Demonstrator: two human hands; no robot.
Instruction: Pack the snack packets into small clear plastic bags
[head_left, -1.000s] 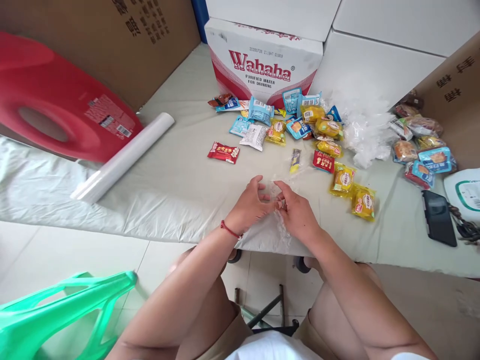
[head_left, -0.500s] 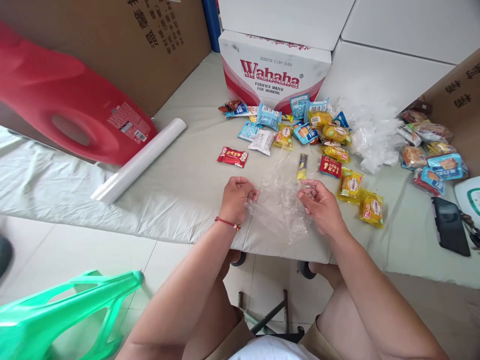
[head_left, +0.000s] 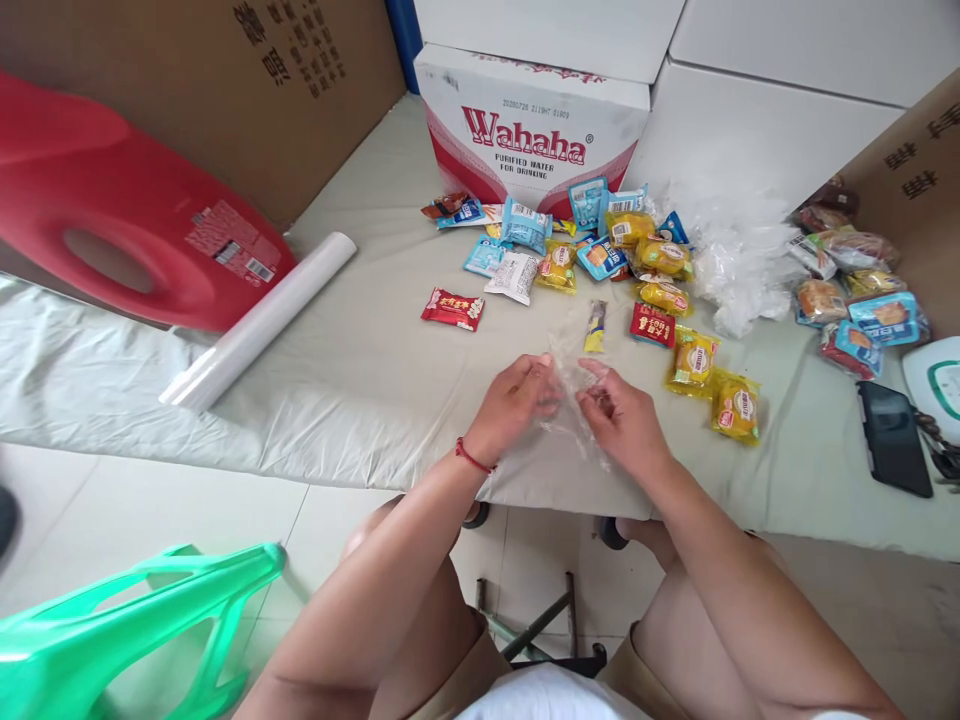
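Observation:
A clear, crumpled plastic bag [head_left: 568,425] is held low over the front of the cloth-covered table. My right hand [head_left: 628,412] pinches its right side between thumb and curled fingers. At the bag's left side, my left hand [head_left: 517,402], with a red bracelet at the wrist, is closed on the film; its fingertips are slightly blurred. Just beyond the bag lies a small yellow-and-grey wrapped stick [head_left: 595,327]. A red snack packet [head_left: 453,309] lies ahead of my left hand, and another red packet [head_left: 652,325] beyond my right, beside yellow-wrapped cakes [head_left: 691,362].
Several mixed snack packets [head_left: 526,225] lie before a Wahaba-style white-and-red carton [head_left: 536,140]. A heap of clear bags [head_left: 742,265] and more snacks [head_left: 885,315] sit right, near a black phone [head_left: 894,438]. Leftward are a film roll [head_left: 259,325], red jug [head_left: 142,215] and green stool [head_left: 142,620].
My left hand has moved right, close to my right hand, and the bag between them is bunched narrower. The whole view has shifted slightly.

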